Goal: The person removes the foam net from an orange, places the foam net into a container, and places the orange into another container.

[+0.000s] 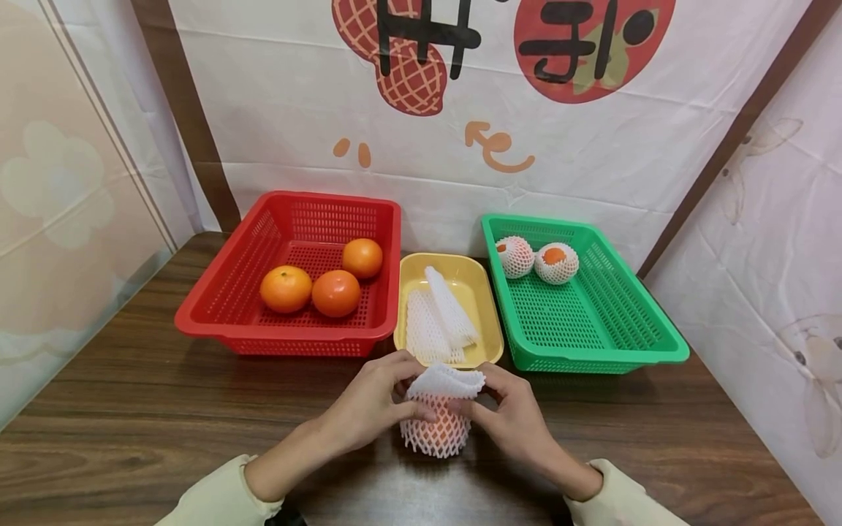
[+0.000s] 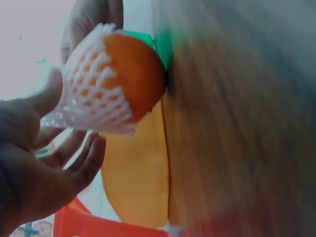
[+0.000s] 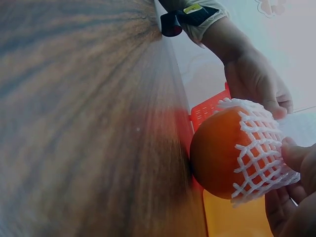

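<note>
An orange (image 3: 215, 153) stands on the table at the front middle, partly covered by a white foam net sleeve (image 1: 437, 427). Its lower part is bare in both wrist views. My left hand (image 1: 371, 405) pinches the sleeve from the left, thumb on the near side. On the other side, my right hand (image 1: 516, 413) pinches the sleeve's upper part between thumb and fingers. The sleeve's top edge stands loose above the fruit. Just behind lies a yellow tray (image 1: 487, 321) with folded foam net sleeves (image 1: 427, 325) in it.
A red basket (image 1: 289, 332) with several bare oranges (image 1: 336, 294) stands at the back left. The green basket (image 1: 592, 354) at the back right holds two netted oranges (image 1: 556, 264). A printed cloth (image 1: 434, 157) hangs behind the wooden table (image 1: 164, 431).
</note>
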Demonstrator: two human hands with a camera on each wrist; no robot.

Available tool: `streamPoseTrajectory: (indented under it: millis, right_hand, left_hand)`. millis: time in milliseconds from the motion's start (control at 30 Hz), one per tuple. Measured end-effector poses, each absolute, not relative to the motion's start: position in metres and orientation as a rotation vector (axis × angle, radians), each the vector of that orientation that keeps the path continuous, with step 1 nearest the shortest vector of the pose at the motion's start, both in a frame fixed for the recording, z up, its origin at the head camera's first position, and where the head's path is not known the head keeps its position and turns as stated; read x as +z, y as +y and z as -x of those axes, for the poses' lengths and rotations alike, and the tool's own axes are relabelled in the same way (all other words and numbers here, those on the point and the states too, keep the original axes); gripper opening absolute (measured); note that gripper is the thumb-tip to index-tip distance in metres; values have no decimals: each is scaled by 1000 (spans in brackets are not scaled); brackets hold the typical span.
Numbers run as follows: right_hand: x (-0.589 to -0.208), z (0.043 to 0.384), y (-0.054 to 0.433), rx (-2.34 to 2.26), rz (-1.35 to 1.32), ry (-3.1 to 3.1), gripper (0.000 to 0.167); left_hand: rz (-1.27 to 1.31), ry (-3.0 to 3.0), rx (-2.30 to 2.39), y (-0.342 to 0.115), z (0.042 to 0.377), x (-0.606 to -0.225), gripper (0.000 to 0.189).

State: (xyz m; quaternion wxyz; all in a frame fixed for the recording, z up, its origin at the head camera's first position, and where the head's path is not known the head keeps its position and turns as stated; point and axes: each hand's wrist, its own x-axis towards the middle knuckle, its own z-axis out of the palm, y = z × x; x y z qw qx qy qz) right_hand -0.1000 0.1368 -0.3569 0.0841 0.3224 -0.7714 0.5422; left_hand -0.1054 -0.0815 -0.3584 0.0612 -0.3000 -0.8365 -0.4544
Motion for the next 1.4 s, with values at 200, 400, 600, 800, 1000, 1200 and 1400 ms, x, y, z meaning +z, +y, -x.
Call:
streamPoseTrajectory:
  millis: [200, 400, 600, 800, 1000, 1200, 1400]
  right_hand:
    - [-358, 101, 138, 1631, -992, -2285, 24]
    - [-376, 110, 142, 1640, -1002, -2336, 34]
    - [-387, 116, 146, 1498, -1028, -2386, 42]
    - [-378, 111, 143, 1566, -1022, -2365, 36]
    - [-358, 100, 138, 1579, -1003, -2357, 32]
    - [-356, 99, 137, 1573, -992, -2343, 29]
    - [-357, 100, 138, 1566, -1013, -2309, 29]
  left_hand:
    - [947, -2490, -1388, -82, 105, -359, 23]
    - [940, -2458, -1399, -82, 106, -359, 17]
    - [955, -2487, -1383, -81, 106, -358, 16]
    - [961, -2488, -1361, -80, 106, -359, 17]
    - [957, -2488, -1392, -82, 105, -360, 28]
    - [1021, -2491, -1396, -81, 106, -362, 35]
    - [1004, -2466, -1358, -80, 107, -361, 28]
